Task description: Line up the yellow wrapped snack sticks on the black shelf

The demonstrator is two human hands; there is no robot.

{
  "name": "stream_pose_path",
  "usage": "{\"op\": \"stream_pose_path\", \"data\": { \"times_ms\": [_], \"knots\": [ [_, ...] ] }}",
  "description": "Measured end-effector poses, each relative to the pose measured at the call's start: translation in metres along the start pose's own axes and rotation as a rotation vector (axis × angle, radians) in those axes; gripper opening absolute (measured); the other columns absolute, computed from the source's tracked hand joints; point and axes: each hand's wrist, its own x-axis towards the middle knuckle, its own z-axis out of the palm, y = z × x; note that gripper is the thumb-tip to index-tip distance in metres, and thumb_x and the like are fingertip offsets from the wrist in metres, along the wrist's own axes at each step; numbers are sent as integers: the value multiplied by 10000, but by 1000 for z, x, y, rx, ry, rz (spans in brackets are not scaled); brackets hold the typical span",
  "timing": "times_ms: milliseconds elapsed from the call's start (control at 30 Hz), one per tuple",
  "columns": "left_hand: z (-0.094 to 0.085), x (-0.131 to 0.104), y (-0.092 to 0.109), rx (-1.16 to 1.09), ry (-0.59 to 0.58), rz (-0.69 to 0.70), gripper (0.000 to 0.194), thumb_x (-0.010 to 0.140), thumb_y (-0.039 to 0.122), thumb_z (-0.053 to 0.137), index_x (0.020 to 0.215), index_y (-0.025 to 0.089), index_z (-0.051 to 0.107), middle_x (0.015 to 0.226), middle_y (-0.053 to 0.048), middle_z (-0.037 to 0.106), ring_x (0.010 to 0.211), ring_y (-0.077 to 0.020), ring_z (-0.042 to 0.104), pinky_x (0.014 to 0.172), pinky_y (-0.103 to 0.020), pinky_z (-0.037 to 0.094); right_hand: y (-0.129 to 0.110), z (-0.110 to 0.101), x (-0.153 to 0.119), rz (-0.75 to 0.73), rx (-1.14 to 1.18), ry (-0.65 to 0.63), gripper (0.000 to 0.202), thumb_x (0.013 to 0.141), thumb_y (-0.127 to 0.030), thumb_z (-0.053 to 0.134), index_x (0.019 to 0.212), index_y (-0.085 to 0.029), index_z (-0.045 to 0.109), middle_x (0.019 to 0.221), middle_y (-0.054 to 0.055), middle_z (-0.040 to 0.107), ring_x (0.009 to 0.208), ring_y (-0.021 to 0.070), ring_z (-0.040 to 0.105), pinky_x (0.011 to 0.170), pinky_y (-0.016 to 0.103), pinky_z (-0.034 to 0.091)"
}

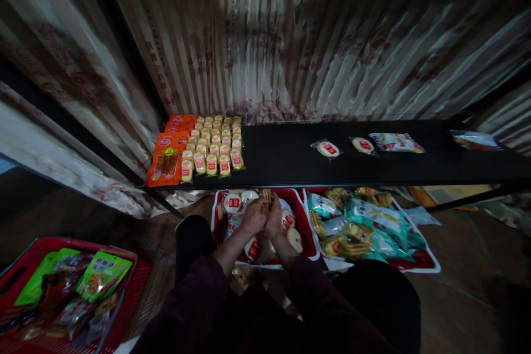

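Note:
My left hand [254, 215] and my right hand [273, 220] meet above a red basket with a white rim [214, 215]. Their fingers are closed around a small yellowish packaged snack [266, 194], most of which they cover. Below them in the basket lie round, pale wrapped cakes [294, 239] with red labels. On the black shelf [274, 155] just beyond, small wrapped cakes [212, 164] stand in tight rows at the left, beside orange snack bags [166, 159].
A second red basket [427, 259] with green and clear packets sits at the right. Two round wrapped cakes [327, 148] and a pink-white packet [397, 142] lie on the shelf. At the lower left is a red shopping basket [135, 279] of mixed snacks. Striped curtain [265, 38] hangs behind.

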Motion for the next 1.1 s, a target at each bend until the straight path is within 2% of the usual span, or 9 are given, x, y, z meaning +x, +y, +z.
{"op": "stream_pose_path", "data": {
  "times_ms": [67, 233, 433, 633, 800, 933, 1000, 1067, 1100],
  "knots": [
    [-1, 4, -3, 27, -21, 21, 337, 795, 80, 390, 1010, 167, 634, 1071, -85, 676, 998, -165, 611, 941, -308, 439, 3, -2, 1, 59, 28, 11, 348, 884, -344, 510, 1189, -177, 520, 1138, 85, 586, 948, 192, 596, 810, 385, 512],
    [-6, 19, -14, 94, -199, 25, 345, 792, 134, 423, 1065, 187, 628, 1069, -80, 685, 970, -188, 635, 910, -325, 466, 14, -15, 7, 386, 282, -4, 559, 769, -382, 524, 1291, -196, 449, 1031, 85, 667, 827, 194, 647, 708, 322, 529],
    [-2, 39, -25, 41, -289, -1, 349, 769, 121, 432, 1052, 184, 627, 1074, -65, 686, 977, -160, 632, 885, -267, 466, 11, -36, 14, 441, 303, -23, 548, 692, -399, 595, 1202, -206, 541, 1046, 79, 667, 878, 211, 643, 738, 333, 513],
    [-12, 57, -2, 165, -379, 118, 302, 838, 224, 369, 883, 193, 666, 881, -52, 708, 802, -177, 639, 780, -288, 479, 8, -50, 24, 412, 224, -52, 432, 679, -454, 603, 1034, -209, 638, 1074, 74, 660, 986, 245, 611, 797, 336, 503],
    [-17, 56, 12, 137, -308, 176, 275, 845, 225, 376, 832, 192, 649, 848, -35, 681, 812, -153, 613, 785, -248, 455, 10, -53, 20, 490, 225, -79, 434, 705, -463, 578, 1060, -214, 606, 1100, 63, 655, 1006, 252, 609, 764, 328, 520],
    [-23, 47, 15, 63, -230, 210, 227, 830, 197, 399, 789, 196, 623, 810, -26, 643, 769, -141, 587, 751, -245, 454, -12, -60, 16, 526, 194, -125, 360, 720, -428, 530, 986, -210, 635, 1063, 74, 664, 959, 263, 625, 739, 345, 527],
    [-32, 45, 22, -43, -141, 278, 208, 833, 196, 406, 785, 191, 609, 792, -28, 619, 758, -137, 574, 735, -246, 454, -32, -66, 19, 440, 185, -139, 317, 697, -403, 567, 938, -222, 664, 1116, 71, 644, 1030, 275, 591, 769, 348, 521],
    [-42, 46, 32, -185, 21, 332, 199, 850, 219, 408, 820, 181, 601, 806, -38, 601, 787, -142, 569, 746, -259, 456, -54, -69, 27, 372, 215, -156, 309, 611, -367, 684, 888, -230, 686, 1227, 48, 586, 1176, 281, 494, 878, 324, 480],
    [-45, 48, 37, -259, 111, 322, 191, 855, 232, 414, 862, 177, 597, 852, -47, 596, 803, -142, 569, 743, -263, 460, -64, -69, 33, 378, 304, -166, 352, 623, -360, 699, 951, -235, 675, 1276, 44, 553, 1183, 281, 486, 893, 342, 472]
  ]
}}
